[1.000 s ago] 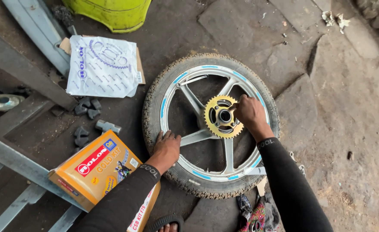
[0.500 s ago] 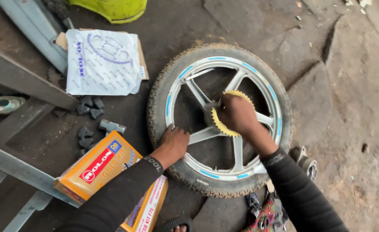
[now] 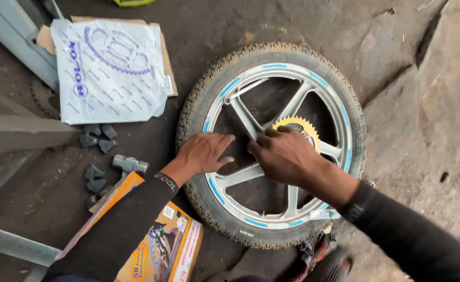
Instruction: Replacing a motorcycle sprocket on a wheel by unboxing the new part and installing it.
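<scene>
Wheel (image 3: 272, 146) lies flat on floor (image 3: 407, 130). Left hand (image 3: 205, 152) released, palm flat on tyre and rim, left side. Right hand (image 3: 285, 155) fingers curled over yellow sprocket (image 3: 299, 127) at hub, gripping its near edge. Orange box (image 3: 162, 245) near left forearm.

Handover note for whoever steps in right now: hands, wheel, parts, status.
Left hand: flat on the tyre and rim edge at the wheel's left side, holding nothing.
Right hand: over the hub, fingers on the yellow sprocket; grip hidden.
Wheel: lies flat on the stone floor.
Nearby: white plastic bag upper left, small dark rubber blocks beside it, orange box under the left forearm.
Done: sprocket sits at the hub.
Left: whether it is fastened cannot be seen; check that.
</scene>
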